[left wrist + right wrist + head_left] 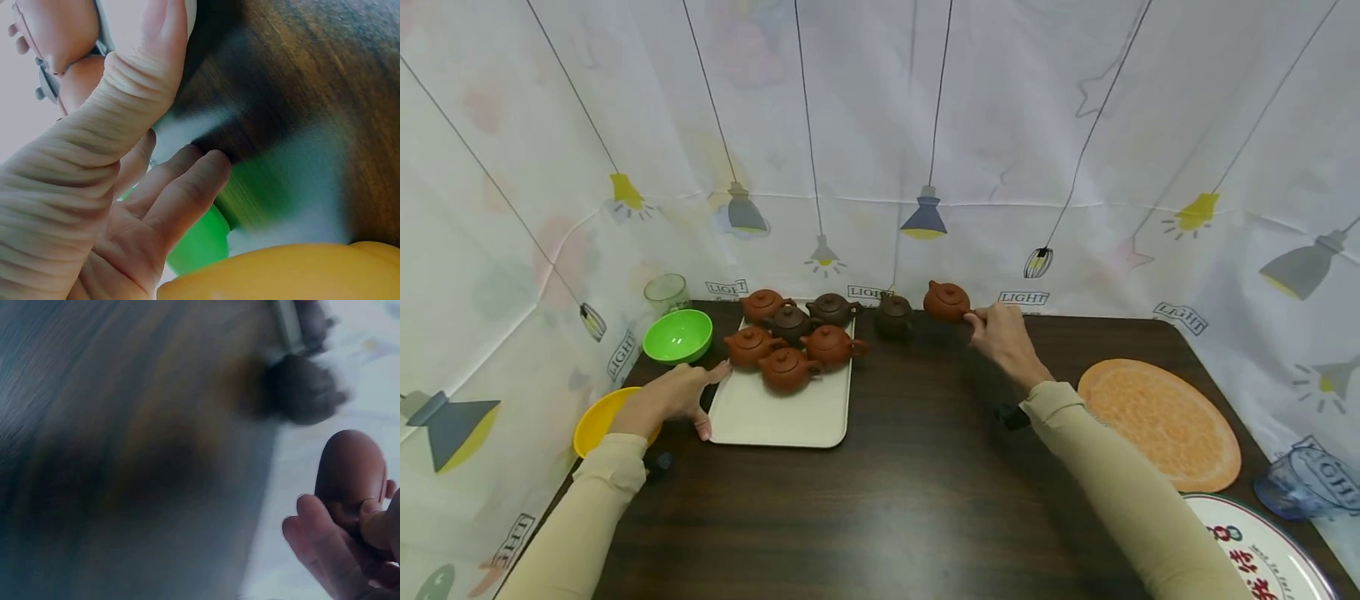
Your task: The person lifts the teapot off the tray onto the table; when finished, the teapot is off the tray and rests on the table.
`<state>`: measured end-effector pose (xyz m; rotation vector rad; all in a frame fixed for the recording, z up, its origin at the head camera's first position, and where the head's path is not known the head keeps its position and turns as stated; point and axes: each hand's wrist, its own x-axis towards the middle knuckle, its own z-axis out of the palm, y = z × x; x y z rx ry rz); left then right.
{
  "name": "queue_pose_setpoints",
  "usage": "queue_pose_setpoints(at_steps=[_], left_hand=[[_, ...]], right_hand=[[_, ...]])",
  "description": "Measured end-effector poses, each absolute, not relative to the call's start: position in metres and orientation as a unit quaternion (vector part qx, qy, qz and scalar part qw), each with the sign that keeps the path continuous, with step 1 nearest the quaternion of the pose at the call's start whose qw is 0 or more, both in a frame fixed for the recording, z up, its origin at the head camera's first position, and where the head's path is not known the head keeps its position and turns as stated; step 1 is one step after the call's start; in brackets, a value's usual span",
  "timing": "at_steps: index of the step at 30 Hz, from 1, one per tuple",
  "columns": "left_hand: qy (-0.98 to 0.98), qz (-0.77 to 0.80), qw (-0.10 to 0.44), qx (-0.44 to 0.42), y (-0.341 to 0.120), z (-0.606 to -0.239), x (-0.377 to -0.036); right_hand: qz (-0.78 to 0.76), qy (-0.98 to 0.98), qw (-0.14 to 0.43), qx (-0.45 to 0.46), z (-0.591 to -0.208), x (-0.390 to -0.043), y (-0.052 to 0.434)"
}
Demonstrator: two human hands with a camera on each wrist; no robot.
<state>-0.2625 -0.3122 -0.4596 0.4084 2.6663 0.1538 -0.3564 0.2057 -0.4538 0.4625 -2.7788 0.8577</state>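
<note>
Clay teapot [947,301], reddish, far tabletop [925,500], right of tray [775,417]: right hand [1003,337] fingers pinch its handle. Left hand [673,396] flat, steadying tray. Step: transfer, apparently; next needs clean lift.

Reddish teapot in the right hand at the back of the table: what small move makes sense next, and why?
Probably carry the reddish teapot left to the tray. The right hand grips it by the handle beside the dark teapot, both off the tray; six teapots already sit grouped on it, and the left hand steadies its edge.
</note>
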Motion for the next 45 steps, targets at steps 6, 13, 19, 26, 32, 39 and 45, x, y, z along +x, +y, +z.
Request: queue_pose_setpoints(at_steps=[6, 13, 19, 26, 32, 39, 45], left_hand=[[0.961, 0.055, 0.219, 0.156, -0.314, -0.462, -0.261], [0.963, 0.055, 0.214, 0.156, -0.312, -0.461, -0.262], [0.962, 0.057, 0.214, 0.158, -0.313, -0.463, -0.263], [0.963, 0.055, 0.219, 0.149, -0.318, -0.465, -0.259], [0.963, 0.064, 0.217, 0.145, -0.320, -0.466, -0.258], [0.966, 0.062, 0.204, 0.149, -0.315, -0.464, -0.262], [0.966, 0.065, 0.206, 0.141, -0.314, -0.462, -0.264]], right_hand=[[0.294, -0.945, 0.074, 0.124, -0.493, -0.364, 0.211], [0.268, -0.955, 0.048, 0.121, -0.489, -0.372, 0.213], [0.246, -0.955, 0.094, 0.136, -0.474, -0.366, 0.201], [0.292, -0.890, 0.165, 0.309, -0.463, -0.339, 0.120], [0.349, -0.860, 0.042, 0.370, -0.467, -0.309, 0.046], [0.295, -0.887, 0.040, 0.352, -0.481, -0.300, 0.003], [0.266, -0.904, 0.054, 0.329, -0.484, -0.302, -0.005]])
